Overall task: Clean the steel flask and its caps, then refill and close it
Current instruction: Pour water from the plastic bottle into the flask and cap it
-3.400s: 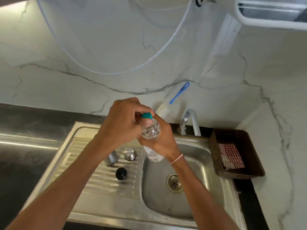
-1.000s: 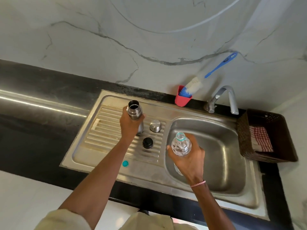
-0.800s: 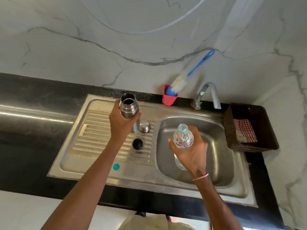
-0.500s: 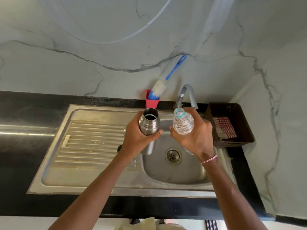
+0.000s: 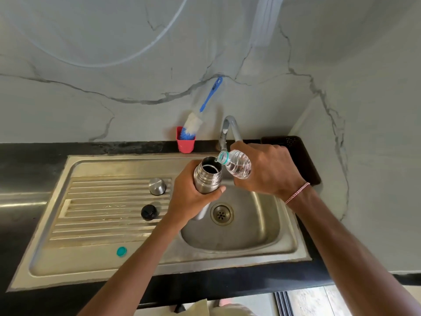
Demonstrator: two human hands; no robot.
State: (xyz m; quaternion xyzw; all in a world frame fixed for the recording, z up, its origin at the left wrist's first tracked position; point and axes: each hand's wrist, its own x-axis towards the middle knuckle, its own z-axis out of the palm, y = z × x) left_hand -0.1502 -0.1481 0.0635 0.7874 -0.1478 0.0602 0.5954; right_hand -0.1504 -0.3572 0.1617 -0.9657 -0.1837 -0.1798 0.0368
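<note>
**Marble-backed sink: pouring bottled water into the flask**

Grey-veined marble wall (image 5: 91, 65) rises behind a black worktop (image 5: 27, 160) with a steel sink (image 5: 95, 265) set into it. Over the far left part of the bowl, the left hand (image 5: 191, 201) wraps round the body of the open steel flask (image 5: 207, 179) and holds it upright. The right hand (image 5: 268, 169) curls round a clear plastic water bottle (image 5: 239, 166). The bottle is tipped so that its mouth sits at the far right of the flask's rim. Whether water is flowing is too fine to tell.

This looks like the refill step, with closing to follow. The flask is best held plumb over the bowl, so any spill runs to the drain (image 5: 221, 213). Raising the bottle's base slowly should give a narrow stream that does not glug. A hard squeeze could buckle the soft bottle and make it spurt. Filling should stop short of the neck threads, so the stopper can seat.

Both caps lie on the drainboard to the left, the steel cap (image 5: 157, 186) farther and the black inner cap (image 5: 149, 212) nearer. The teal bottle cap (image 5: 121, 251) lies well apart, near the front edge. The black one probably goes on first.
</note>
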